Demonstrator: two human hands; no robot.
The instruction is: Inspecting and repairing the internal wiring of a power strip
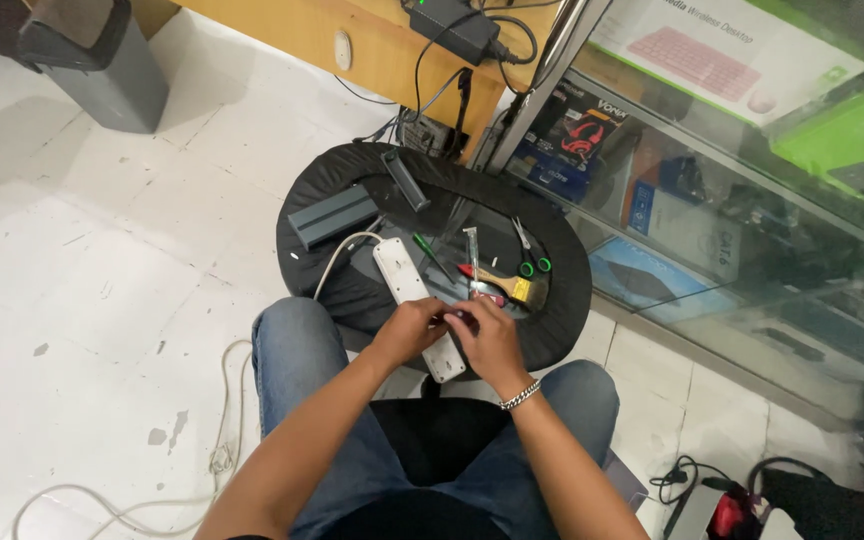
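A white power strip [399,268] lies across the near edge of a round black tray [304,205] in front of my knees. My left hand [407,330] grips the strip near its lower end. My right hand [489,343] is closed beside it on a slim screwdriver [472,255] whose pale shaft points away from me, with a bit of red showing between the fingers. The two hands touch over the strip. A silver bracelet is on my right wrist.
On the tray lie a red-handled paintbrush [508,287], green-handled scissors [530,258], a green screwdriver [430,255], a grey box [332,214] and a dark bar [405,178]. A glass display case [732,200] stands right, a grey bin [102,70] far left, cables [222,440] on the floor.
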